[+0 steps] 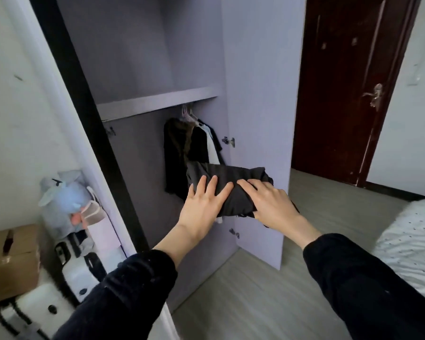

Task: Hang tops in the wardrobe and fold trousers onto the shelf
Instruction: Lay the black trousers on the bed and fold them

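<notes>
Folded trousers (227, 182) — held (mid-air) by left hand (201, 204), right hand (268, 204).

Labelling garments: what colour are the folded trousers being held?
Black folded trousers, plain; the head view shows them best.

light: soft, even, daylight-like, moderately bright | shadows: wardrobe (142, 69) interior dim under the shelf (157, 100) | glare: none | blur: slight softness overall | distortion: wide-angle bending of verticals at edges
</notes>
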